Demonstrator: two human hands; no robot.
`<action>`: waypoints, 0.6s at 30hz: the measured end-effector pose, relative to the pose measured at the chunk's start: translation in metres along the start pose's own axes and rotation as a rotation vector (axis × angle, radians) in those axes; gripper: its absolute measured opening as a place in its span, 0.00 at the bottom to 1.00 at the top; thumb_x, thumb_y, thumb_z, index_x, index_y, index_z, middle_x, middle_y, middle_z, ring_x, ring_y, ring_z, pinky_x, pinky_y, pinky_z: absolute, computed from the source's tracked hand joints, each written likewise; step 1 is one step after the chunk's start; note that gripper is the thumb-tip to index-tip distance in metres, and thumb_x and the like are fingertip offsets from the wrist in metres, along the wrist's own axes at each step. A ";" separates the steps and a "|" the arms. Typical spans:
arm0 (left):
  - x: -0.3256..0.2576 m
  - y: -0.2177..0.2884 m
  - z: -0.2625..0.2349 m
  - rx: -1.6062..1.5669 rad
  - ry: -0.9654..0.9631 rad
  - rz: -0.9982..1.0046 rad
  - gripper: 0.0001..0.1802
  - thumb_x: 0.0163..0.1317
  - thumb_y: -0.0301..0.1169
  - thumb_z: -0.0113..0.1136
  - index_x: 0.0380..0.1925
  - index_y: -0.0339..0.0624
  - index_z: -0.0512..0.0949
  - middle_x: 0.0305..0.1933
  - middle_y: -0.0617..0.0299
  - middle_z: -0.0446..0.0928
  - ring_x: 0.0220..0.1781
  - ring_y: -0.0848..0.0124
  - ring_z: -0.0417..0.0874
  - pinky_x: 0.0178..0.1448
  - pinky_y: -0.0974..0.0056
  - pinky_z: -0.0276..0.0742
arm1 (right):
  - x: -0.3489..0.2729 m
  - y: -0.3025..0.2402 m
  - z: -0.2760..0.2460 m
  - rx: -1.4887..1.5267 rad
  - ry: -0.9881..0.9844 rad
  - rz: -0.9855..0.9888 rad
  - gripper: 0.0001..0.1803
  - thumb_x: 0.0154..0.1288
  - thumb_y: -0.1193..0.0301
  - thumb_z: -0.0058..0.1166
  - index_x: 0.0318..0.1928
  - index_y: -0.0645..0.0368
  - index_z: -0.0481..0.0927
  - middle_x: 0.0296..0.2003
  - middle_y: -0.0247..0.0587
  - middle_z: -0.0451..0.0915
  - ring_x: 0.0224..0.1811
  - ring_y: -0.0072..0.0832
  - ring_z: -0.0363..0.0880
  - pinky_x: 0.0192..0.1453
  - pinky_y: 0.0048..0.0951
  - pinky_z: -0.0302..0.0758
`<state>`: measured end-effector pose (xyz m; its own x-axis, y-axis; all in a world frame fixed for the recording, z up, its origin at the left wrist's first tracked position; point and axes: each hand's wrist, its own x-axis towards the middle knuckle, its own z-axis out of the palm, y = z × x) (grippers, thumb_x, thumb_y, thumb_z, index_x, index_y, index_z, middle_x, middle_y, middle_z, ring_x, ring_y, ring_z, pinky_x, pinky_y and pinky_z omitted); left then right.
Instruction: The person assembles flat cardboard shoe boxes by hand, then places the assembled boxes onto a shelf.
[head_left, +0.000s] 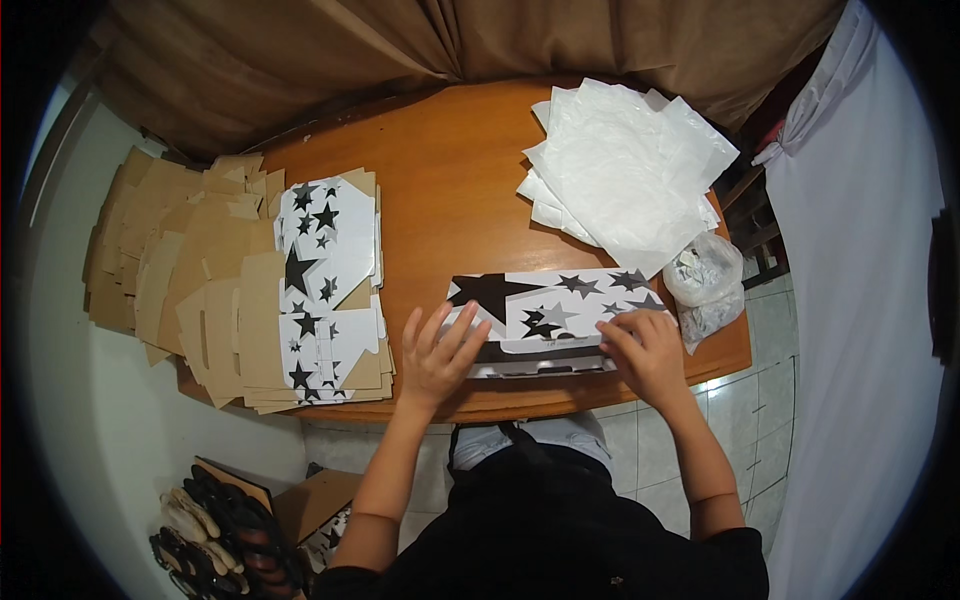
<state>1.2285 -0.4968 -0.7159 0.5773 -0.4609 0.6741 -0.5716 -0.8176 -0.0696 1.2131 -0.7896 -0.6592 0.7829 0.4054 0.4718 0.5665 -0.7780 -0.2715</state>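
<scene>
White star-printed box [560, 305] — both hands [440, 352] pressing its flaps.

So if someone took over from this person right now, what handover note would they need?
Left hand: open, fingers spread, pressing flat on the left end of the star-printed box.
Right hand: pressing down on the box's right end, fingers curled at a flap.
The box lies at the near edge of the wooden table, partly folded, not yet a finished box.
Stack of flat box blanks sits at the left, unfolded.
White paper sheets lie at the back right, with a clear plastic bag beside them, both untouched.
</scene>
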 end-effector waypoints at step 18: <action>-0.014 -0.021 0.034 -0.428 -0.494 0.100 0.29 0.55 0.22 0.52 0.59 0.53 0.68 0.65 0.63 0.66 0.65 0.60 0.66 0.68 0.48 0.58 | -0.045 -0.016 0.065 -0.051 0.029 0.096 0.12 0.49 0.72 0.58 0.37 0.51 0.80 0.37 0.35 0.76 0.41 0.33 0.74 0.44 0.36 0.66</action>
<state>1.2521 -0.4850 -0.7485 0.6507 -0.7151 0.2554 -0.7589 -0.6004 0.2523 1.1860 -0.7645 -0.7304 0.8249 0.3143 0.4699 0.4748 -0.8363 -0.2743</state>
